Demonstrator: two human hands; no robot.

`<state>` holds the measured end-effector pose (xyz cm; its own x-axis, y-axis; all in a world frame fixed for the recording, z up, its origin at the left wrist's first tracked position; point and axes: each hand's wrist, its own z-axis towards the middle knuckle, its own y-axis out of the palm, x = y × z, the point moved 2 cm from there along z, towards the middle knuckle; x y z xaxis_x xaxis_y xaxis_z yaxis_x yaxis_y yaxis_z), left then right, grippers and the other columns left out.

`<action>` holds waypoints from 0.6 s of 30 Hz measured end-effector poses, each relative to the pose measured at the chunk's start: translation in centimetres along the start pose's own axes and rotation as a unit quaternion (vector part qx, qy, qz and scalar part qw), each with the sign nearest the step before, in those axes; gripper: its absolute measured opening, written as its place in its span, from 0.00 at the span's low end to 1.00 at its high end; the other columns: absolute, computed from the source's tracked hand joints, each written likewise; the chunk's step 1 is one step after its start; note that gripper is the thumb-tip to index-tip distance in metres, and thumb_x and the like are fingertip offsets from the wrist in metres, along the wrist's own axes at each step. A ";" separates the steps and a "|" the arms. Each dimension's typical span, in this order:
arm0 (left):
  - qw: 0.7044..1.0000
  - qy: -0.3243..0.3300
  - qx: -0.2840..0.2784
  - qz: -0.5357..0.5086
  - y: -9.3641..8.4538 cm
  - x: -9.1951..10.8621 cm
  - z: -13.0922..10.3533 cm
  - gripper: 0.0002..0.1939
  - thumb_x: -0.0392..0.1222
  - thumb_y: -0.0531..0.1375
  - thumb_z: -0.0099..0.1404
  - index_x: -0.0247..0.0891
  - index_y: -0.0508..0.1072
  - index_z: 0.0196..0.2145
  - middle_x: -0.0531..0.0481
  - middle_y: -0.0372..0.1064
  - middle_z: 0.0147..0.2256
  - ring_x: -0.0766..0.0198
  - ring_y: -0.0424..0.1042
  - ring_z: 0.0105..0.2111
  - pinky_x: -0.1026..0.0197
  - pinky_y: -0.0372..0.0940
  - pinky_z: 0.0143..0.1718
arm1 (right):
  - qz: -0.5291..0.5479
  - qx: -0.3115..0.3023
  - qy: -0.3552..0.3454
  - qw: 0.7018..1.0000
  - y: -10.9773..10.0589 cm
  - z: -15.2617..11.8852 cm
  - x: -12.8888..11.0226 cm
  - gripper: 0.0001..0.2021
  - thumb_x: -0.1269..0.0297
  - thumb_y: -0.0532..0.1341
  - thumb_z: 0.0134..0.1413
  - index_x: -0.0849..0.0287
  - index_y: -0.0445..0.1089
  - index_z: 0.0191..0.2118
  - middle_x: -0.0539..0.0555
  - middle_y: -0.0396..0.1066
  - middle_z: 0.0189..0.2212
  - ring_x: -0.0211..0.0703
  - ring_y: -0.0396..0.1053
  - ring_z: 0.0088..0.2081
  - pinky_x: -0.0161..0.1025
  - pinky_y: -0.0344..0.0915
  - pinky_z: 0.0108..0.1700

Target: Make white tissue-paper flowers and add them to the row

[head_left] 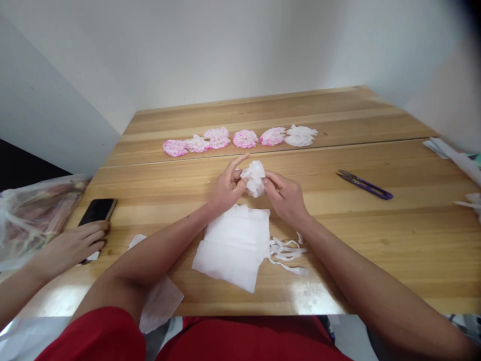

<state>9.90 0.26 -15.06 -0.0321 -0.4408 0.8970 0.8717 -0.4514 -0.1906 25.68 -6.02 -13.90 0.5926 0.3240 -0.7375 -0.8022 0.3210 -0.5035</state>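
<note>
A crumpled white tissue-paper flower (pixel 255 176) is held up over the table between my two hands. My left hand (pixel 227 186) pinches its left side with the thumb, the index finger pointing up and away. On the other side, my right hand (pixel 285 193) grips its edge between thumb and fingertips. Below my hands lies a stack of white tissue sheets (pixel 235 245). Thin white paper strips (pixel 287 250) are heaped at the stack's right edge.
Pink-edged and white paper flowers (pixel 245 139) form a row toward the back. Purple thread snips (pixel 364 184) lie at right. Another person's hand (pixel 77 245) rests by a phone (pixel 98 210) at left, near a clear plastic bag (pixel 35 215). White papers (pixel 454 158) lie at the right edge.
</note>
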 end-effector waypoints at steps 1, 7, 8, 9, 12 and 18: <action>1.000 0.002 -0.002 -0.006 0.0 -0.1 0.0 0.30 0.43 0.55 0.67 0.41 0.54 0.65 0.55 0.67 0.28 0.71 0.64 0.25 0.68 0.61 0.29 | 0.013 -0.002 0.006 1.000 0.0 0.1 0.0 0.15 0.66 0.53 0.61 0.56 0.74 0.48 0.53 0.78 0.39 0.43 0.74 0.35 0.38 0.67 0.39; 0.999 0.028 -0.031 0.014 0.2 0.5 -0.3 0.29 0.41 0.55 0.67 0.40 0.56 0.64 0.52 0.70 0.30 0.69 0.67 0.28 0.66 0.64 0.34 | 0.022 -0.031 0.015 0.999 0.1 0.4 -0.8 0.15 0.64 0.59 0.54 0.58 0.71 0.48 0.53 0.76 0.37 0.43 0.71 0.33 0.37 0.67 0.36; 0.998 0.032 -0.037 0.029 0.2 0.7 -0.4 0.29 0.41 0.55 0.67 0.40 0.56 0.64 0.52 0.70 0.30 0.69 0.68 0.28 0.66 0.64 0.34 | 0.013 -0.028 0.014 0.999 0.0 0.4 -0.8 0.15 0.63 0.60 0.53 0.58 0.71 0.47 0.53 0.76 0.36 0.42 0.70 0.32 0.37 0.66 0.35; 0.998 0.034 -0.043 0.042 0.2 0.8 -0.4 0.29 0.40 0.55 0.66 0.39 0.56 0.64 0.52 0.70 0.29 0.68 0.68 0.28 0.66 0.64 0.34 | 0.004 -0.022 0.016 1.000 0.0 0.4 -0.8 0.14 0.63 0.61 0.53 0.58 0.71 0.46 0.53 0.75 0.34 0.42 0.69 0.30 0.37 0.65 0.34; 0.997 0.020 -0.058 0.039 0.3 0.9 -0.4 0.30 0.40 0.55 0.66 0.39 0.55 0.64 0.53 0.70 0.28 0.69 0.68 0.27 0.67 0.63 0.33 | -0.012 0.002 0.027 1.000 -0.2 0.3 -0.6 0.09 0.64 0.57 0.55 0.58 0.72 0.40 0.50 0.72 0.28 0.40 0.65 0.27 0.36 0.61 0.31; 0.998 -0.012 -0.040 -0.044 0.3 0.9 0.0 0.32 0.44 0.55 0.66 0.40 0.53 0.65 0.56 0.66 0.26 0.70 0.63 0.24 0.69 0.60 0.27 | -0.032 0.008 0.015 0.999 -0.2 0.2 -0.2 0.10 0.70 0.52 0.55 0.58 0.71 0.37 0.49 0.70 0.26 0.39 0.63 0.26 0.35 0.57 0.31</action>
<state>10.12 -0.28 -14.32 -0.0947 -0.3790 0.9205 0.8241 -0.5486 -0.1411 25.74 -6.01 -13.55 0.6406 0.2758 -0.7167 -0.7608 0.3550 -0.5433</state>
